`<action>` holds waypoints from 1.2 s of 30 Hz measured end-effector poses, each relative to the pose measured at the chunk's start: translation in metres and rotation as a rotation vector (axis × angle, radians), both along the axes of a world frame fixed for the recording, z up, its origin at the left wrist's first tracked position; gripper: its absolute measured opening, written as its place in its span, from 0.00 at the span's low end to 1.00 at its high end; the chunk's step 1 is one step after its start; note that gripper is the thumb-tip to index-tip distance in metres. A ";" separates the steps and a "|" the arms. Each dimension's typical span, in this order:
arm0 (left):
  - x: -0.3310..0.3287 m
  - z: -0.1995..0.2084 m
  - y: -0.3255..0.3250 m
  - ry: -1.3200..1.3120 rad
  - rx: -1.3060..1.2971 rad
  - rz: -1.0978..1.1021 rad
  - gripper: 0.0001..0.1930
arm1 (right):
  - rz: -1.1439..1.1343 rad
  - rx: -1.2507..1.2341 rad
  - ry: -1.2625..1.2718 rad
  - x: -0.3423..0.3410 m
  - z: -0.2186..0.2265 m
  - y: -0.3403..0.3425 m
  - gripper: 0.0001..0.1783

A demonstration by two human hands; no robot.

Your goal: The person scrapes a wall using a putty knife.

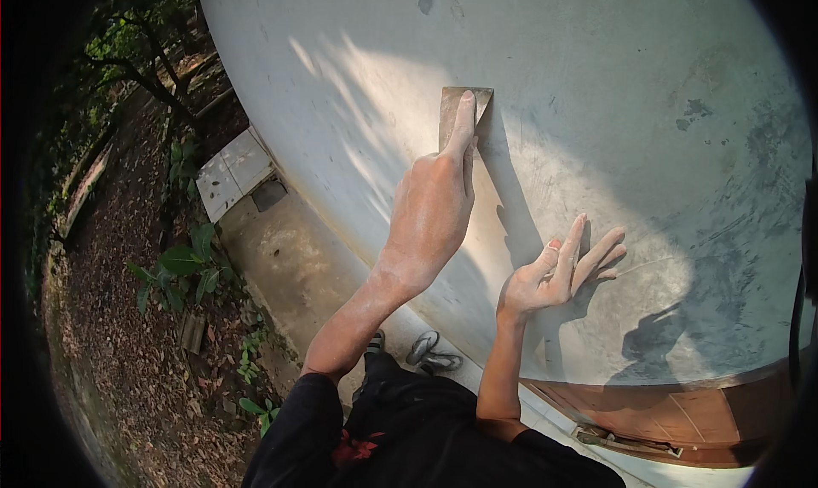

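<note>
A pale grey plastered wall (pixel 596 79) fills the middle and right of the view. Dust coats both of my hands. My left hand (pixel 429 211) grips a putty knife (pixel 450 117), one finger stretched along its metal blade, whose wide edge points up the wall. My palm and fingers hide the knife's handle. Lower and to the right, my right hand (pixel 554 275) holds nothing; its fingers are spread beside the wall, and whether the fingertips touch it I cannot tell. Sunlight throws the shadows of knife and hands onto the plaster.
Below the wall runs a concrete walkway (pixel 285 262), with a pair of flip-flops (pixel 432 353) near my feet. A white tiled block (pixel 236 173), leafy plants (pixel 196 262) and leaf-strewn ground (pixel 128 317) lie left. Brown wooden panelling (pixel 682 415) shows at lower right.
</note>
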State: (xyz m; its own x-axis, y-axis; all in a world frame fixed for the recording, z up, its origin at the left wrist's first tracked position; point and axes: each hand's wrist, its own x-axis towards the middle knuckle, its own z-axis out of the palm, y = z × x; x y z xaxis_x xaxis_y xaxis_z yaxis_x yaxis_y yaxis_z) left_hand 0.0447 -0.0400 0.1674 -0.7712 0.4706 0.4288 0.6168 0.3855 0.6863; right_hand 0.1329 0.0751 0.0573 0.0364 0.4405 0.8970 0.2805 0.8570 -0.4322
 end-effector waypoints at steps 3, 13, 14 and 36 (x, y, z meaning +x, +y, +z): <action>-0.005 -0.007 0.000 0.090 0.022 0.007 0.24 | 0.023 0.015 0.021 -0.001 0.001 -0.001 0.24; -0.010 0.013 0.000 0.101 0.024 -0.006 0.26 | 0.015 0.007 0.019 -0.002 0.000 0.000 0.24; -0.007 0.007 0.000 0.097 0.024 -0.007 0.26 | 0.009 0.005 0.024 -0.001 0.001 0.000 0.24; -0.011 -0.002 0.003 0.203 0.027 0.000 0.25 | 0.006 0.025 0.011 -0.004 -0.003 0.003 0.24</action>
